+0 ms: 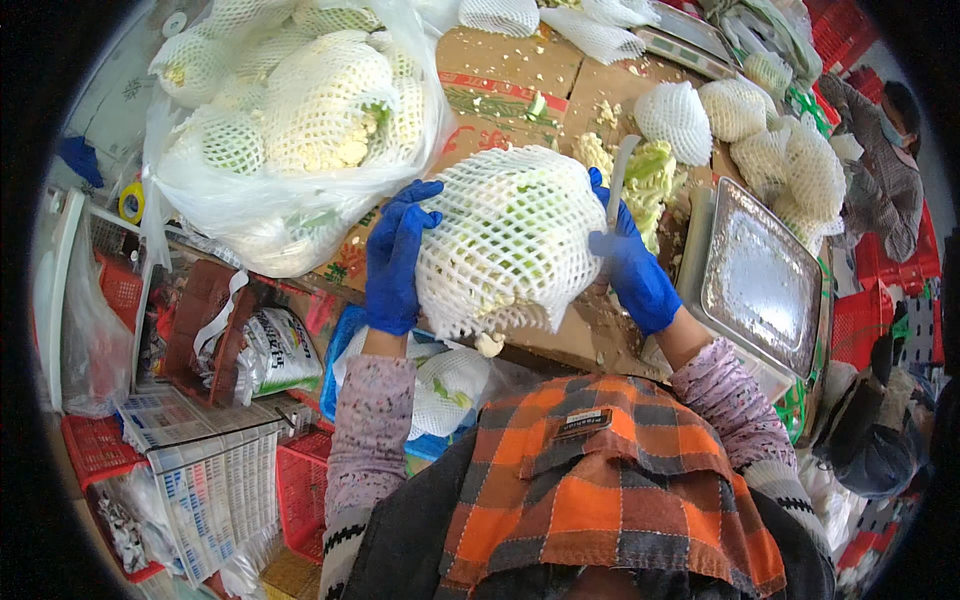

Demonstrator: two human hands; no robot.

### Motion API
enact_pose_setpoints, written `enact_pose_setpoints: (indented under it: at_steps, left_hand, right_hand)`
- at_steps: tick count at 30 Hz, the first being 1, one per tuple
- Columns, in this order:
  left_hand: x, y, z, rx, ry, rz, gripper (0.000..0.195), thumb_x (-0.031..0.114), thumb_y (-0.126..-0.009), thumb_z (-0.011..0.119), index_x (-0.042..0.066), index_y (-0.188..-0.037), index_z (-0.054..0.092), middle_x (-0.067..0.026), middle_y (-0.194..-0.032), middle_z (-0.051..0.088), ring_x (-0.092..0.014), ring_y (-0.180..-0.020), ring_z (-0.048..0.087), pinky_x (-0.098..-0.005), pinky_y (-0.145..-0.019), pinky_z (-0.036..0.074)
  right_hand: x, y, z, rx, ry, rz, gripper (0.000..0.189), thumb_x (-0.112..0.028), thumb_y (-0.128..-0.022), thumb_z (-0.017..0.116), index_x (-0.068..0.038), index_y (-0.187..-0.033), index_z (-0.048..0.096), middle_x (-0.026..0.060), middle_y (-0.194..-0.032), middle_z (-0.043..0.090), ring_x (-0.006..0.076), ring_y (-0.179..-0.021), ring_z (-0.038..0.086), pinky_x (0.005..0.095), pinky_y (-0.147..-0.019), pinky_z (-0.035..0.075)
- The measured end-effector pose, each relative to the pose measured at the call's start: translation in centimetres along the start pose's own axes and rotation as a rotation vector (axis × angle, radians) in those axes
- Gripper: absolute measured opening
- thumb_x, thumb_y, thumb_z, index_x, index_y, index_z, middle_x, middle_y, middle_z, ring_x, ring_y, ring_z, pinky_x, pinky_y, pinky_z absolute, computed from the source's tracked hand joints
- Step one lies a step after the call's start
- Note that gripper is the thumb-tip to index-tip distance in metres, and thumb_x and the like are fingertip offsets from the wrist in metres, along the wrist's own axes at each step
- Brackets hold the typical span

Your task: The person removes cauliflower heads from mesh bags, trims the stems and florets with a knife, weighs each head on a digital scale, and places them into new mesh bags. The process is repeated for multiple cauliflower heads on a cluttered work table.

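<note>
A large cauliflower in a white foam net (517,232) is held between both blue-gloved hands above the cardboard-covered table. My left hand (401,259) presses its left side, thumb and fingertips on the net. My right hand (634,262) touches its right side and also has a knife (622,176), blade pointing up and away; its handle is largely hidden by the glove. A small cauliflower piece (490,344) shows just below the net's lower edge. Trimmed florets and leaves (649,187) lie behind my right hand.
A clear plastic bag of netted cauliflowers (300,217) stands at the left. A metal-topped scale (765,277) is at the right, with netted cauliflowers (814,169) beyond. Below the table edge sits a blue crate (330,367). Another person (885,172) is at far right.
</note>
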State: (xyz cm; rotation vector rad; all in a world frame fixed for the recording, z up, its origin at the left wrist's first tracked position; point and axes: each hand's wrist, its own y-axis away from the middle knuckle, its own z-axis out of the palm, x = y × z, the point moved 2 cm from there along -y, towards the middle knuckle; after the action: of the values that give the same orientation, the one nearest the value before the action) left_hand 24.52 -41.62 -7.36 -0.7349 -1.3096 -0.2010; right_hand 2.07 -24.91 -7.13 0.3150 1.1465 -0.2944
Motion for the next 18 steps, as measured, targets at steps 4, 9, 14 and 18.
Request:
enact_pose_setpoints:
  at_steps: [4, 9, 14, 18]
  left_hand:
    - [-1.3, 0.5, 1.0, 0.005, 0.02, -0.158, 0.028, 0.017, -0.094, 0.055, 0.001, -0.116, 0.063, -0.0088, -0.123, 0.06, -0.017, -0.108, 0.055, -0.0318, -0.095, 0.043]
    - [-0.3, -1.2, 0.7, -0.061, -0.506, 0.143, 0.024, 0.013, -0.09, 0.062, 0.003, -0.112, 0.064, -0.0126, -0.118, 0.062, -0.024, -0.107, 0.059, -0.0341, -0.095, 0.045]
    - [-1.2, -6.2, 3.2, -0.349, -0.709, -0.078, 0.057, 0.04, -0.086, 0.067, 0.003, -0.128, 0.055, -0.0178, -0.124, 0.06, -0.029, -0.116, 0.056, -0.0372, -0.1, 0.043]
    - [-0.5, -9.0, 5.5, -0.562, -0.663, -0.336, 0.049, 0.037, -0.085, 0.069, 0.002, -0.119, 0.061, -0.017, -0.12, 0.062, -0.029, -0.112, 0.059, -0.0375, -0.095, 0.045]
  right_hand:
    - [0.7, 1.7, -1.6, 0.086, 0.162, 0.099, 0.08, 0.009, -0.077, 0.061, -0.01, -0.149, 0.033, 0.0032, -0.146, 0.042, 0.0173, -0.131, 0.041, 0.0306, -0.109, 0.032]
    - [-0.7, 3.8, -2.0, 0.101, 0.429, 0.162, 0.072, -0.001, -0.086, 0.063, -0.01, -0.15, 0.031, 0.0002, -0.14, 0.046, 0.0103, -0.104, 0.053, 0.0238, -0.092, 0.045]
    - [-3.3, 3.4, -1.9, 0.259, 0.438, 0.014, 0.036, -0.011, -0.089, 0.068, -0.001, -0.122, 0.06, 0.0033, -0.117, 0.066, 0.008, -0.101, 0.058, 0.0253, -0.09, 0.047]
    - [-5.4, 1.1, -1.1, 0.209, 0.574, -0.004, 0.047, -0.024, -0.089, 0.07, -0.006, -0.13, 0.057, 0.0065, -0.121, 0.065, 0.0128, -0.108, 0.059, 0.0278, -0.092, 0.047]
